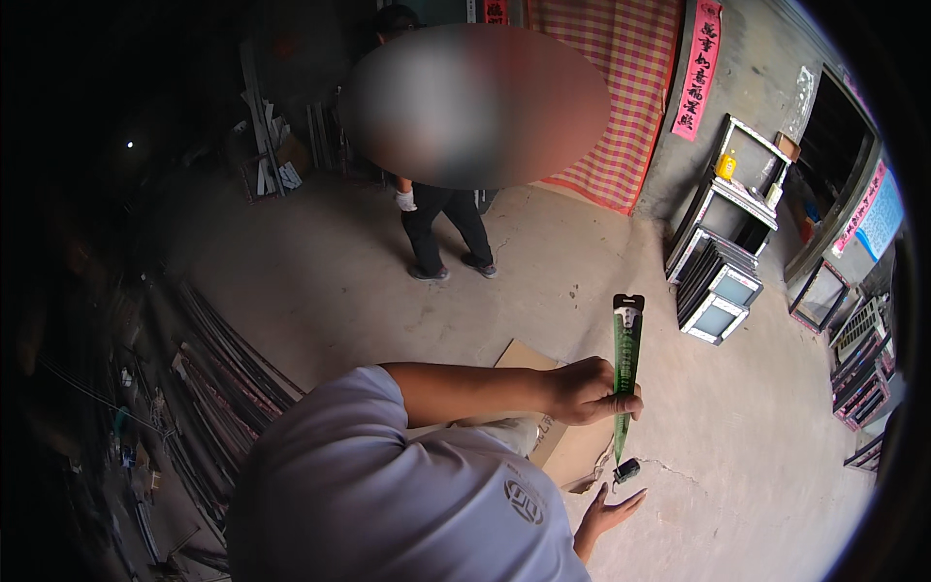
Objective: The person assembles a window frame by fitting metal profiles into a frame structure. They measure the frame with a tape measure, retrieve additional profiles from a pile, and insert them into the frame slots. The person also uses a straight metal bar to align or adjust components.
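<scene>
My left hand (593,393) is closed on the green blade of a tape measure, pinched between thumb and fingers. The blade (626,354) is drawn out, its dark hooked end pointing up past my fist, and it runs down toward the black tape measure case (627,471). Just below the case is my right hand (611,510), palm up with fingers spread. Whether its fingertips touch the case, I cannot tell. Flat cardboard (572,456) lies under and beside my left forearm, partly hidden by it.
Another person in dark trousers (444,218) and a white glove stands farther back. Stacked window frames (718,281) lean at the right, near a doorway. Long dark profiles (218,339) lie along the left. A checked curtain (635,107) hangs behind. Concrete floor (320,281) stretches between.
</scene>
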The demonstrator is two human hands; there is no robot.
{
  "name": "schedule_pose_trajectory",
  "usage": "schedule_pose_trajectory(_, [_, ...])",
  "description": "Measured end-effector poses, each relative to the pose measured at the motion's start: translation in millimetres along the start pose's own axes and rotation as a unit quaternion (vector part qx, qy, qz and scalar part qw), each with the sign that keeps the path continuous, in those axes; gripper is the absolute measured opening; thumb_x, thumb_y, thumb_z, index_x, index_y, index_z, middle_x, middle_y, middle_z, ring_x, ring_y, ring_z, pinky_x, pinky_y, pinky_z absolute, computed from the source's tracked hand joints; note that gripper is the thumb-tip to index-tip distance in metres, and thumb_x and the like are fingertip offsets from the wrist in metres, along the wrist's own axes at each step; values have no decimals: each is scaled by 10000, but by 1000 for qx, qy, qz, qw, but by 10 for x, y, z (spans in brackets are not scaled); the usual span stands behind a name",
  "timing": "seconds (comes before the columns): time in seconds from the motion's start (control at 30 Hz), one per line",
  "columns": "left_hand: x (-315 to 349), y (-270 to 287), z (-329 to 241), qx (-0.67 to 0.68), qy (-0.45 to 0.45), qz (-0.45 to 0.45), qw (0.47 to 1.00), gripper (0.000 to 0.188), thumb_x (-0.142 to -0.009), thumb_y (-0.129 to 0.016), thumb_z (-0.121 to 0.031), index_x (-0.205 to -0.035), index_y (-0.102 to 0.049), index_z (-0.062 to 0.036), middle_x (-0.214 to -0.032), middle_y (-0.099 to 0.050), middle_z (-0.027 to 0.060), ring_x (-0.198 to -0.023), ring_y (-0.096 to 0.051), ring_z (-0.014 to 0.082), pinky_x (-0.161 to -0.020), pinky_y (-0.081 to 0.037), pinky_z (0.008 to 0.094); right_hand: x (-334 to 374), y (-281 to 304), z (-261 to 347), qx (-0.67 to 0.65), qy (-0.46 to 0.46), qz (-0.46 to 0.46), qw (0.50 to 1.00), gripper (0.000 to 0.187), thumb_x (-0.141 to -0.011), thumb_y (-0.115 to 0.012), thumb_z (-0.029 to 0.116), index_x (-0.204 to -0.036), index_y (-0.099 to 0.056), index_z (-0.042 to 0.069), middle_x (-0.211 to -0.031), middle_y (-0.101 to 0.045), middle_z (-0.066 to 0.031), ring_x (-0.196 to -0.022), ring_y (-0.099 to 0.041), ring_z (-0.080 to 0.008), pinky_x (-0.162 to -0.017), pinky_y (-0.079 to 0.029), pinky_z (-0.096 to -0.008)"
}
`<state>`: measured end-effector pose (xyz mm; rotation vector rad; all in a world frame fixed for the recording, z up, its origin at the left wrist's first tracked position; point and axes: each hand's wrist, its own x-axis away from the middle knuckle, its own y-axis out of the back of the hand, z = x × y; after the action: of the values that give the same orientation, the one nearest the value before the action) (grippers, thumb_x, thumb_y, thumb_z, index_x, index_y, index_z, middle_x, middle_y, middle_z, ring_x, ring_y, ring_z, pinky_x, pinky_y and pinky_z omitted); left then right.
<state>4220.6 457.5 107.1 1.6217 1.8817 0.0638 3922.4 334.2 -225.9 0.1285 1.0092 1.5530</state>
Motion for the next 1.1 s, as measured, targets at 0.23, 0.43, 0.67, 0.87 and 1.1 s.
schedule_pose_trajectory(0.23, [-737, -535, 344, 79, 63, 71, 992, 441, -1103, -432, -355, -983, -698, -25, -705, -612, 58, -614, -578, 149, -590, -447, 312, 470, 190, -599, -148, -256, 163, 941, 788, -737, -854, 84, -1423, -473, 24, -1201, -640, -200, -1079, -648, -296, -924, -532, -399])
schedule_pose_trajectory(0.43, [-1987, -1141, 906, 183, 131, 157, 962, 483, -1095, -452, -366, -903, -722, -15, -684, -636, 79, -593, -549, 141, -598, -435, 310, 305, 367, -785, -276, -423, 158, 849, 755, -745, -879, 84, -1330, -407, 13, -1122, -657, -133, -934, -694, -186, -833, -583, -324])
schedule_pose_trajectory(0.67, [-4073, -2057, 827, 275, 68, 253, 925, 597, -1097, -381, -469, -862, -679, -9, -669, -618, 16, -491, -340, 26, -467, -260, 224, -853, 1432, -1016, -371, -496, 109, 777, 808, -739, -897, 67, -1353, -372, 28, -1241, -603, -125, -1038, -652, -175, -938, -551, -356])
schedule_pose_trajectory(0.87, [-5189, -3392, 176, 336, 13, 320, 886, 620, -1096, -357, -491, -822, -645, -14, -664, -586, 37, -476, -342, 31, -450, -243, 219, -1266, 2228, -1433, -476, -487, -16, 732, 891, -797, -865, 180, -1497, -323, 74, -1336, -547, -132, -1178, -593, -221, -981, -527, -384])
schedule_pose_trajectory(1.1, [-5883, -5398, -337, 373, -10, 358, 856, 585, -1093, -403, -465, -845, -656, 1, -692, -607, 38, -505, -368, 29, -462, -251, 213, -1299, 3208, -2838, -645, -465, -135, 592, 771, -898, -765, 277, -1512, -323, 128, -1337, -536, -144, -1174, -607, -277, -937, -573, -491])
